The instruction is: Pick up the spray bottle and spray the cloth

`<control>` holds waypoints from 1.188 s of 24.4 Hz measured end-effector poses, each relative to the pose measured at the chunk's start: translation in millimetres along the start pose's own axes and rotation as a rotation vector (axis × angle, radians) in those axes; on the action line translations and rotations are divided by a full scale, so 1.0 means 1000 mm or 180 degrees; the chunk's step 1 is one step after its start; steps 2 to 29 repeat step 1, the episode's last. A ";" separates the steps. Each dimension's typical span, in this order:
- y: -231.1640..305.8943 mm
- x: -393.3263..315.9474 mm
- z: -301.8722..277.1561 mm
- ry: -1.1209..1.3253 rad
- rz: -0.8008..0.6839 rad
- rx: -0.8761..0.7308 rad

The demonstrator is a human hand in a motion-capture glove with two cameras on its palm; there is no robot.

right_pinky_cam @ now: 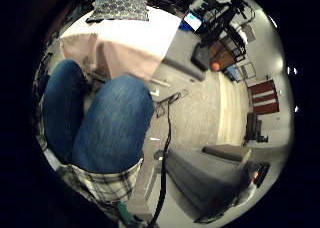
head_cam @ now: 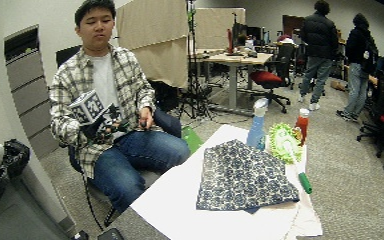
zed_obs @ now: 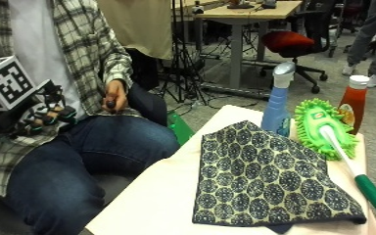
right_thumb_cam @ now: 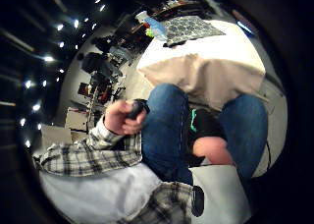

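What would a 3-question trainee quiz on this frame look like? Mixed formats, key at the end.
1. True or false: the gloved right hand is gripping the blue spray bottle with the grey trigger head.
2. Multiple choice: the folded navy patterned cloth lies
A. on the person's lap
B. flat on the table with the cream cover
C. draped over the bottle
3. Fill in: between the spray bottle and the red sauce bottle with the white cap lies the fluffy head of a green ____.

Key:
1. False; the hand is held near the person's lap, away from the table.
2. B
3. duster mop
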State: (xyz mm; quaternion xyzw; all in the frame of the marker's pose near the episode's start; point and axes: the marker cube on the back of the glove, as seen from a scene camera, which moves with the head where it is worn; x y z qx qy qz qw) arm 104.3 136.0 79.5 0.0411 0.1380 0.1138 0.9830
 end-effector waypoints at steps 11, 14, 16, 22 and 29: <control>0.005 0.001 0.003 0.0000 0.0031 -0.0008; 0.005 0.001 0.003 0.0000 0.0031 -0.0008; 0.005 0.001 0.003 0.0000 0.0031 -0.0008; 0.005 0.001 0.003 0.0000 0.0031 -0.0008; 0.005 0.001 0.003 0.0000 0.0031 -0.0008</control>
